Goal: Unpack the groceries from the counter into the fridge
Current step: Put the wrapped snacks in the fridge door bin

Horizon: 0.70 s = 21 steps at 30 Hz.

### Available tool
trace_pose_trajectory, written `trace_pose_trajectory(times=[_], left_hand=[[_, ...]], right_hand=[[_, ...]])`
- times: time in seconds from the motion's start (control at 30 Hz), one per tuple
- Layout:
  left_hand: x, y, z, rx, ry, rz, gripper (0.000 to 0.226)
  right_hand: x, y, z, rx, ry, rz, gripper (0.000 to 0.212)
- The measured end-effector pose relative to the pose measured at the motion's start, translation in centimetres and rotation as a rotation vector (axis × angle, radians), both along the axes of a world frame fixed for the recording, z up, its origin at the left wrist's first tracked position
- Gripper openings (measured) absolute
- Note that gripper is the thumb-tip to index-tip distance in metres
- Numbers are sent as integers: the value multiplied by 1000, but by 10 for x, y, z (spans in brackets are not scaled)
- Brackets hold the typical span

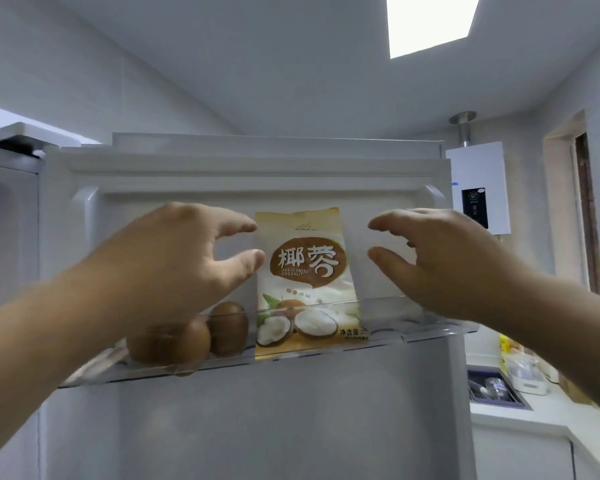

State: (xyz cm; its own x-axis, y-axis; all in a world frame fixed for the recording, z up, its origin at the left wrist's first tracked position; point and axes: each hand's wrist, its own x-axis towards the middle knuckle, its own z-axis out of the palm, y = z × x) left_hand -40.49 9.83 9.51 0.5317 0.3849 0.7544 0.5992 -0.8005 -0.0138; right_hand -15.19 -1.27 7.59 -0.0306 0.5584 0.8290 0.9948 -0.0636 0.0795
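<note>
A white and brown packet of desiccated coconut [309, 282] stands upright in the clear top bin [413, 332] of the open fridge door [257, 427]. Left of the packet, two brown kiwis [194, 336] lie in the same bin. My left hand [174, 258] hovers at the packet's left edge with fingers apart; its thumb tip seems just to touch the packet. My right hand [444, 261] is raised to the packet's right, fingers spread, a clear gap away from it. Neither hand holds anything.
A white water heater [478, 188] hangs on the wall at the right. Below it a counter [534, 414] carries a sink and a white container [527, 375]. The fridge body's edge [7, 220] is at the left.
</note>
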Motion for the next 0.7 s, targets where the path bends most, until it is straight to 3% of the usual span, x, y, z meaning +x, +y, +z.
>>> trace_pose_trajectory(times=[0.1, 0.27, 0.5, 0.7], left_hand=[[-6, 0, -7, 146, 80, 52, 78], [3, -9, -22, 242, 2, -21, 62], [44, -55, -58, 166, -69, -137, 53], [110, -102, -95, 105, -93, -282, 52]], right_hand=[[4, -12, -16, 49, -56, -5, 42], [14, -35, -34, 61, -39, -32, 41], [64, -106, -71, -114, -74, -138, 46], [129, -196, -107, -70, -26, -256, 41]])
